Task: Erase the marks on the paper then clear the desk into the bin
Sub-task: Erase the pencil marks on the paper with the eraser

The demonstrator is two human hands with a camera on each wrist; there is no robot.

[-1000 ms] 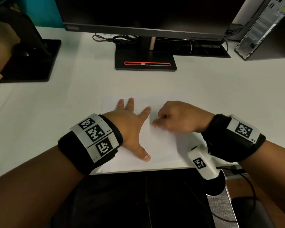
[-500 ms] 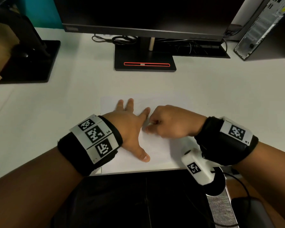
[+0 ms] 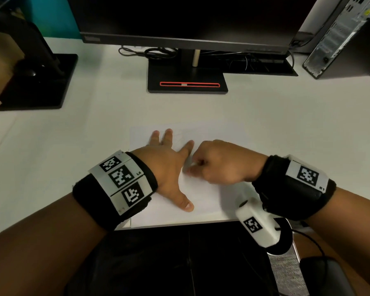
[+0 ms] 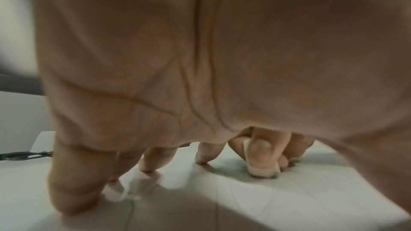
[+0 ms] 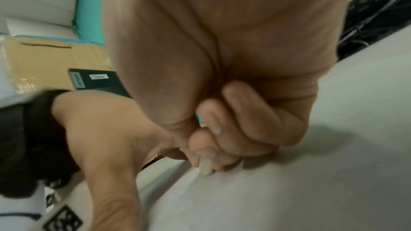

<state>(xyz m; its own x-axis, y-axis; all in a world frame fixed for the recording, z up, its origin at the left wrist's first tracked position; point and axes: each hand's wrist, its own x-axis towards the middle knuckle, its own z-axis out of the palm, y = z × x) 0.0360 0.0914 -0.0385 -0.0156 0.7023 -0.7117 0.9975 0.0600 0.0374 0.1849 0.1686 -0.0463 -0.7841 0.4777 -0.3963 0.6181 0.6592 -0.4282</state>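
A white sheet of paper [image 3: 201, 195] lies on the white desk near its front edge. My left hand [image 3: 169, 165] lies flat on the sheet's left half with fingers spread, pressing it down. Just right of it, my right hand [image 3: 218, 165] is curled and pinches a small cream eraser [image 5: 205, 167] between thumb and fingers, its tip on the paper. The eraser [image 4: 263, 168] also shows in the left wrist view, touching the sheet beyond my left fingertips [image 4: 200, 160]. Faint pencil lines [image 3: 181, 134] show by the far edge of the sheet.
A black monitor stand [image 3: 187, 81] with a red stripe sits behind the paper. Another black stand base [image 3: 36, 82] is at far left, with a cardboard box [image 3: 0, 54] beside it. A computer tower [image 3: 346, 37] stands at back right. Cables [image 3: 156, 52] lie behind the stand.
My right hand with the eraser has slid left across the paper, closer to my left index finger. The left hand has stayed pressed in place.
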